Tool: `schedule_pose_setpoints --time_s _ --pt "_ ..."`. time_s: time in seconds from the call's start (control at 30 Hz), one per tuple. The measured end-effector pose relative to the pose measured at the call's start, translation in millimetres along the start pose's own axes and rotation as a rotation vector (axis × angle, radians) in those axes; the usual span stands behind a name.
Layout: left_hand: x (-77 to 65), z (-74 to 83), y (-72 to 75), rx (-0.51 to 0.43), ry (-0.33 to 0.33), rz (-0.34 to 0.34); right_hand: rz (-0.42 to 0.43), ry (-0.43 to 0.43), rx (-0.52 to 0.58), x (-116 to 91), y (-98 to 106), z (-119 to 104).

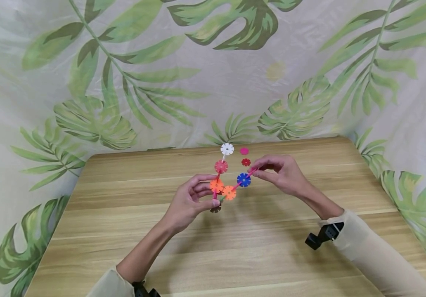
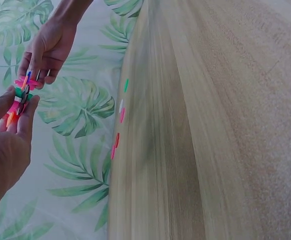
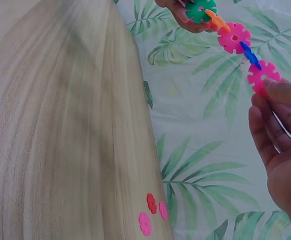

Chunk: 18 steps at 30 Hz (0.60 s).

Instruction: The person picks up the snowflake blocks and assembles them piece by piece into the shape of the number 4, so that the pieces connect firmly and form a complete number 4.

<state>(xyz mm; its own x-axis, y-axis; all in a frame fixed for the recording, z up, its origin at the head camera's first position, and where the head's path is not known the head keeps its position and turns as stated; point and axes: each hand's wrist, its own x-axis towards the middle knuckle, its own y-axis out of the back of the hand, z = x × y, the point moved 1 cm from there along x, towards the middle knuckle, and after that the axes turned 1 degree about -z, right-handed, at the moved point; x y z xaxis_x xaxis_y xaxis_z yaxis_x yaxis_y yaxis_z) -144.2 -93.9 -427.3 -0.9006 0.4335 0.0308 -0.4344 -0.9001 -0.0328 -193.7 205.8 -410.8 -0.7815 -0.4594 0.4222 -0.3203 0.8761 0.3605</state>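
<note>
The worktop lies under it all. Your L hand & R hand are both part closed, pinching the toy chain up over it; R hand has the pink end disc. To do it well, pinch just the edge, press slots straight, don't twist. Chain's bright w/ green, orange & blue discs too, notched all round. Loose red disc lies past it.

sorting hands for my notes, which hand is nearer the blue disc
Right. The right hand pinches the pink disc joined to the blue disc; the left hand grips the chain farther along.
</note>
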Motion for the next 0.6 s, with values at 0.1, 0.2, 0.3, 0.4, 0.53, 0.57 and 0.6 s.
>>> schedule_pose_setpoints --time_s 0.1,0.2,0.3,0.4,0.53,0.57,0.6 --pt "-0.5 0.5 0.3 0.008 -0.001 -0.001 0.003 -0.027 -0.043 -0.5 2.1 1.0" --pt "-1.3 0.8 0.8 0.004 0.003 0.003 0.0 -0.044 -0.076 -1.4 5.3 3.3" --pt "-2.0 1.1 1.7 -0.004 0.008 0.011 -0.002 -0.065 -0.116 -2.8 10.0 6.7" --pt "-2.4 0.9 2.7 -0.012 0.004 0.013 -0.002 -0.099 -0.156 -3.9 16.4 11.4" --pt "-3.0 0.6 3.9 -0.015 0.005 0.014 -0.008 -0.159 -0.2 -4.6 25.9 19.8" --pt "-3.2 0.6 4.2 -0.012 0.006 0.014 -0.01 -0.176 -0.209 -4.9 28.3 22.5" --pt "-3.4 0.4 4.6 -0.012 0.009 0.014 -0.012 -0.19 -0.22 -5.3 30.4 25.0"
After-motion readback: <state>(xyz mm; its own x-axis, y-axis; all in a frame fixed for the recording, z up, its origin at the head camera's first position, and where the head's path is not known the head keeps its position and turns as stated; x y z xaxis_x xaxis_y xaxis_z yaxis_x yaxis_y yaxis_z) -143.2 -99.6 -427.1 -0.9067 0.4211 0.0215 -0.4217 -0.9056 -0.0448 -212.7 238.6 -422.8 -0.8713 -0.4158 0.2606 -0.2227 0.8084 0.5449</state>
